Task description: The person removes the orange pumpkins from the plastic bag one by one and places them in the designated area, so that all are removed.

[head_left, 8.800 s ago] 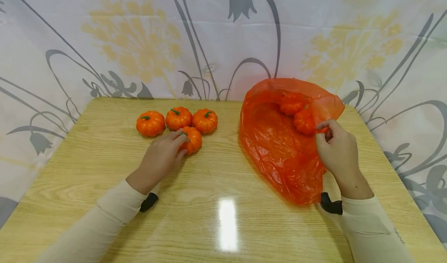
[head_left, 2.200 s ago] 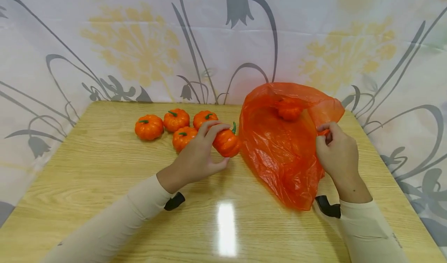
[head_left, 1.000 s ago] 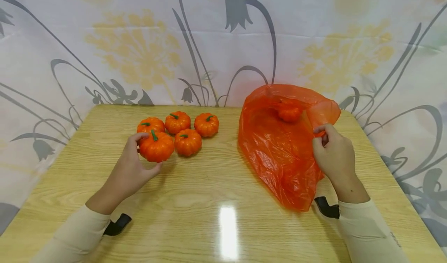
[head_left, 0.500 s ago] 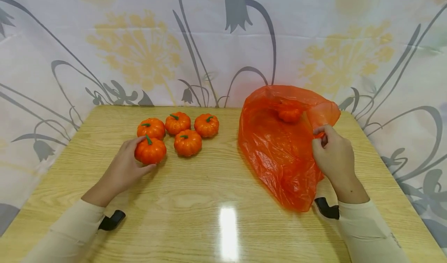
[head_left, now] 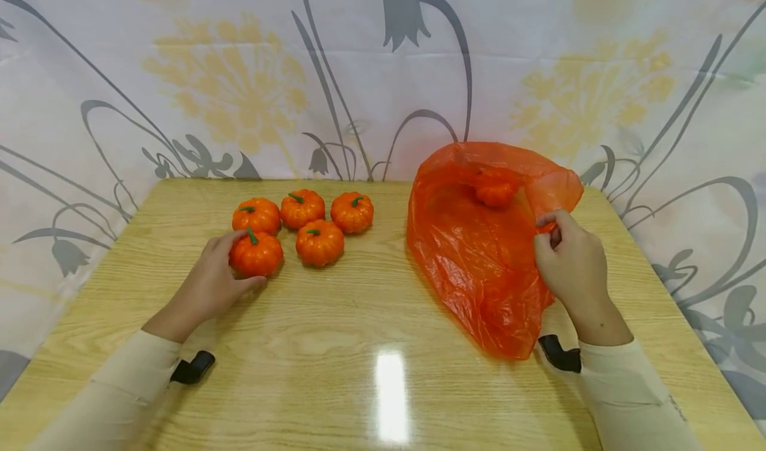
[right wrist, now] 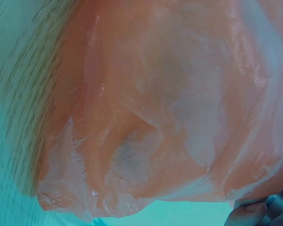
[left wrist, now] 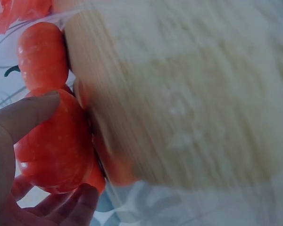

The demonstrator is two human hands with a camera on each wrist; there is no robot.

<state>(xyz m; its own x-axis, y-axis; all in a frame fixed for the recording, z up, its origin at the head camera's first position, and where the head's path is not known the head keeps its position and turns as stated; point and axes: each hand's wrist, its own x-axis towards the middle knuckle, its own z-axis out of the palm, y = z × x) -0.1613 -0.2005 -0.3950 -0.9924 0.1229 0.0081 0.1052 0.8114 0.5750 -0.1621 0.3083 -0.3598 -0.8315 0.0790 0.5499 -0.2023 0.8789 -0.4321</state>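
Note:
At the front left of the group, my left hand (head_left: pixel 209 281) grips a small orange pumpkin (head_left: pixel 257 255) with a green stem. In the left wrist view the thumb (left wrist: pixel 35 110) lies over one side of this pumpkin (left wrist: pixel 56 146) and the fingers curl round the other. Several like it stand close by: one pumpkin (head_left: pixel 256 215) right behind, another pumpkin (head_left: pixel 320 243) to the right, two more at the back. On the right, my right hand (head_left: pixel 571 258) pinches the edge of a thin orange plastic bag (head_left: pixel 479 271), its mouth spread wide. Inside sits one pumpkin (head_left: pixel 495 188).
All of it lies on a light wood table (head_left: pixel 335 344), with a shiny light reflection near the front. Behind the far edge hangs a pale cloth (head_left: pixel 359 72) printed with grey and yellow flowers. Bag film (right wrist: pixel 155 117) fills most of the right wrist view.
A second pumpkin, earlier in the bag, has travelled left in my left hand and come down at the front left of the group. My right hand keeps its pinch on the bag's edge.

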